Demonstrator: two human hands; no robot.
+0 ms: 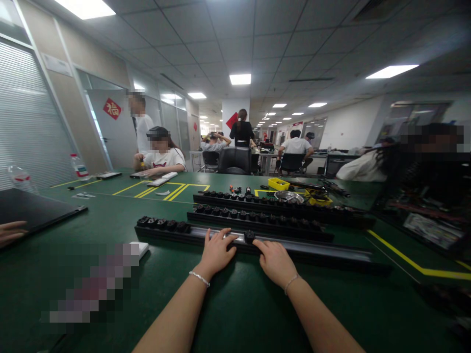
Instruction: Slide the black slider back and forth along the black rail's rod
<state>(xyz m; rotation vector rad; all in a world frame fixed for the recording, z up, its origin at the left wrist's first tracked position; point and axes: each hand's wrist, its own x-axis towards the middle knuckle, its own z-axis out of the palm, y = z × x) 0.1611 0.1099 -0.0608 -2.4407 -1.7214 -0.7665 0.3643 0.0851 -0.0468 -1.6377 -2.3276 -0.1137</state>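
Observation:
A long black rail [312, 251] with a pale channel lies across the table in front of me. Several black block-shaped modules [161, 223] sit together at its left end. One single black module [249, 237] stands in the channel near the middle. My left hand [217, 252] rests on the rail just left of that module, fingers spread and nothing held. From the right, my right hand [275, 260] touches the module's side with an outstretched index finger; its thumb is apart and the other fingers are partly hidden.
Behind lie two more black rails [257, 217] full of modules. Yellow trays [278, 184] and a metal dish [289, 197] are farther back. A blurred-out object [99, 284] and a dark panel [33, 208] with another person's hand [11, 233] are at left. Co-workers sit around.

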